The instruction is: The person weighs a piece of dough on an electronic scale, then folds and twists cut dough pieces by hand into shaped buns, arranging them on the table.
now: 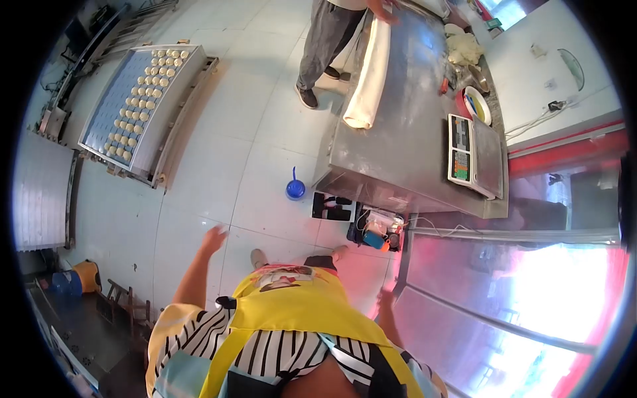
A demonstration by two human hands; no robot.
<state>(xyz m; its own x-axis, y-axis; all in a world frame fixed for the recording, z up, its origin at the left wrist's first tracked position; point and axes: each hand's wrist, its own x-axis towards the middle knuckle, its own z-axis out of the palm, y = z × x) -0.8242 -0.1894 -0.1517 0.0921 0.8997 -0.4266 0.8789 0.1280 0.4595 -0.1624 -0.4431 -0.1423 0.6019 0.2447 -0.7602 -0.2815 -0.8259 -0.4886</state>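
Note:
My left hand (213,240) hangs over the tiled floor at my left side, fingers apart and holding nothing. On my right, my right hand (385,300) is low beside the glass door, tinted by pink light; its fingers are too unclear to read. I wear a yellow apron (298,305) over a striped top. Ahead on the floor sits a blue round container with an upright handle (295,190). A steel worktable (411,132) stands ahead to the right, bearing a long roll of dough (371,73) and a digital scale (472,156). Neither hand touches these.
Another person (325,40) stands at the worktable's far side, a hand near the dough. At left, a tray rack (99,123) holds several rows of round dough pieces. Boxes with bottles (375,232) sit under the table's near end. A glass door (491,298) runs along the right.

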